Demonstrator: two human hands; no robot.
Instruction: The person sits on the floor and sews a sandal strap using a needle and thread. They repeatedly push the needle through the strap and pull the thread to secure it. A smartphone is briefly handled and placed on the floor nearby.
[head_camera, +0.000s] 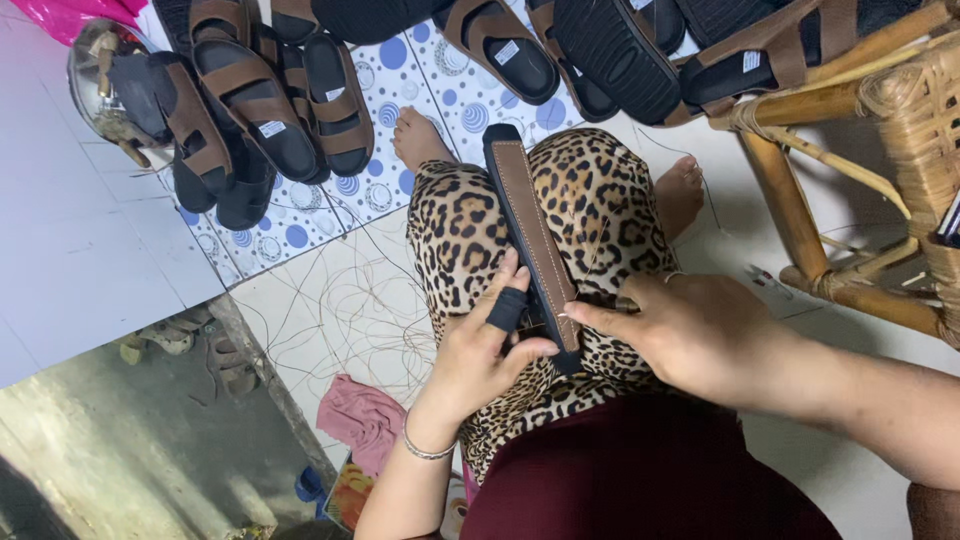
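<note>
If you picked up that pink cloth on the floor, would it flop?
Probably yes: the pink cloth lies crumpled in soft folds, so it would likely droop. It looks thin, so probably light. It seems unlikely to roll or break.

Small white rectangular labels sit on the black insoles of the brown-strapped sandals along the mat's far edge: one label (272, 129) at left, one (507, 52) centre, one (753, 61) right. Print too small to tell.
</note>
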